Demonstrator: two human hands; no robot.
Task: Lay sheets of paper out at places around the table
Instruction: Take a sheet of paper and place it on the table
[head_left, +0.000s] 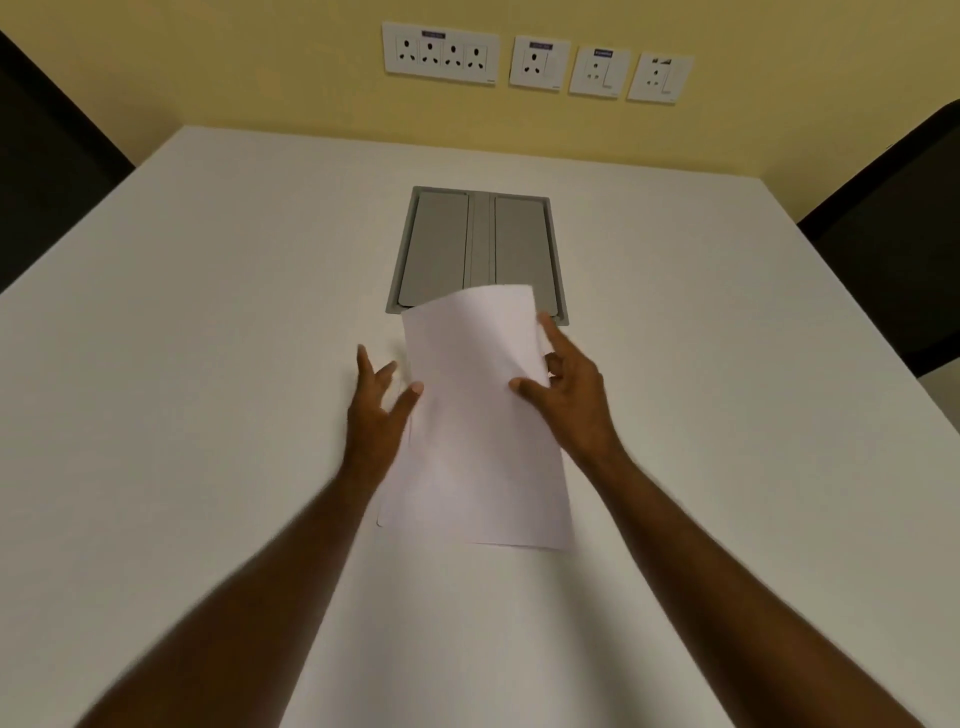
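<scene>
Head view, right hand (569, 395) pinching top sheet (478, 374) curling off stack (467, 499), left hand (376, 400) spread open beside it

socket labels (433, 34) blurred, nothing legible

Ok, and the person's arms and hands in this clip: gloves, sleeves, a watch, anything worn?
Nothing worn that shows. The left hand and right hand are bare, with no gloves, rings or watch visible. Both forearms are bare up to the frame's bottom edge, so no sleeve appears. The picture is slightly blurred, so fine detail is unclear.
</scene>
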